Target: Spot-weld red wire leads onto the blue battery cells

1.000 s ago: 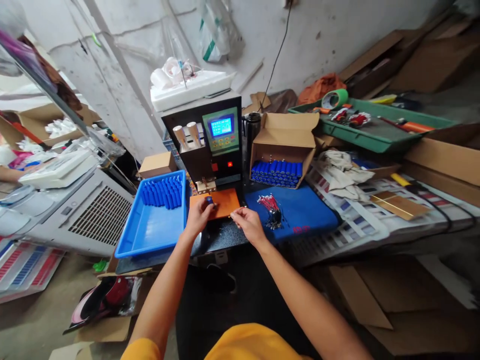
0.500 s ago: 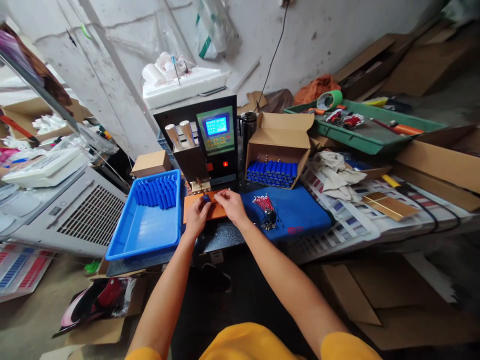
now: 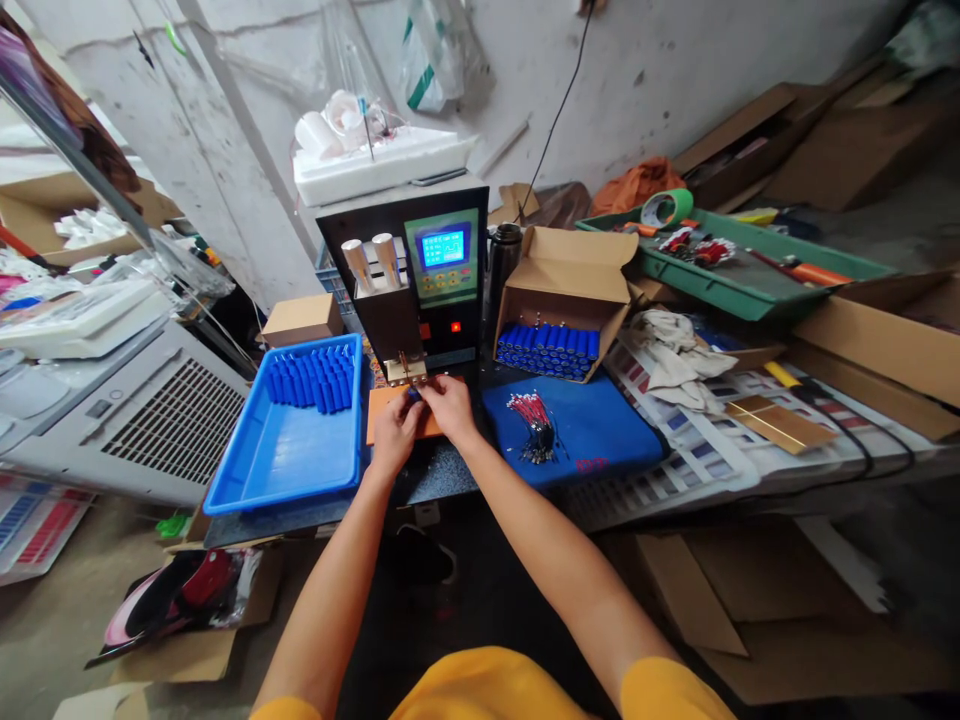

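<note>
Under the electrodes (image 3: 406,368) of a black spot welder (image 3: 444,345), both of my hands meet over an orange board (image 3: 381,402). My left hand (image 3: 394,430) is closed on a blue battery cell (image 3: 414,395), mostly hidden by the fingers. Pinched together, the fingers of my right hand (image 3: 451,408) sit right beside the cell; what they hold is too small and covered to make out. A bundle of red and black wire leads (image 3: 537,422) lies on a blue mat (image 3: 607,425) to the right.
On the left a blue tray (image 3: 300,465) contains rows of blue cells. An open cardboard box (image 3: 566,262) of cells stands right of the welder. Farther right are a green tray (image 3: 765,290) with tape and wires, and a white cloth (image 3: 671,350).
My right hand has shifted left and slightly forward, closer to my left hand and the electrodes. The camera view has moved a little.
</note>
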Motion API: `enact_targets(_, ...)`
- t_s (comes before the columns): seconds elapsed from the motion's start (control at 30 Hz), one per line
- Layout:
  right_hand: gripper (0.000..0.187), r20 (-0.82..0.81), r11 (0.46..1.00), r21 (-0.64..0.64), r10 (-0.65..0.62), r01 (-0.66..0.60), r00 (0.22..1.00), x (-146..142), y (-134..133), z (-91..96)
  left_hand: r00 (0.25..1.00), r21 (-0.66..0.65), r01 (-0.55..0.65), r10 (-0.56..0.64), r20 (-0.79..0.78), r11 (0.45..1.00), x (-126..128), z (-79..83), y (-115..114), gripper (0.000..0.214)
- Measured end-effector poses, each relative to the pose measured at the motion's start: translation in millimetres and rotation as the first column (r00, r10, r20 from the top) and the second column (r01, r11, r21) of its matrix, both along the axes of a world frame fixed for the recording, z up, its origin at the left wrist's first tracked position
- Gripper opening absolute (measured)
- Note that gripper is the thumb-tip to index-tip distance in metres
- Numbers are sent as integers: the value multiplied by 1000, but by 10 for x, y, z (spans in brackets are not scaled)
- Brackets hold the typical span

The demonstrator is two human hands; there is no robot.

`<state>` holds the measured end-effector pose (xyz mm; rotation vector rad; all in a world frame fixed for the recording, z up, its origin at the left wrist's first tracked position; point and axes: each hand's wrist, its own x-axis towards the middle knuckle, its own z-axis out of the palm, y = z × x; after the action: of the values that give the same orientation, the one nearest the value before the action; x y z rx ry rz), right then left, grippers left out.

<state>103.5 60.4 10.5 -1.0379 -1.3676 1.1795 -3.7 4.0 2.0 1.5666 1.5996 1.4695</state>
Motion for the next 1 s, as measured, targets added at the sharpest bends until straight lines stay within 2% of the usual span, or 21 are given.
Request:
enact_targets(0.37, 18, 101, 1000, 5, -18, 17, 995, -14, -13, 31, 998, 13, -19, 20, -53, 1000, -1, -9, -5, 22)
enact_targets(0.6, 21, 122, 999, 29, -28, 25, 992, -7, -25, 56, 1000, 30, -1, 2, -28, 1000, 1, -25, 5, 22)
enact_targets(1.0, 17, 39, 1000, 17, 4, -5, 999, -7, -32, 65, 998, 33, -22, 24, -57, 999, -11, -59, 4, 19)
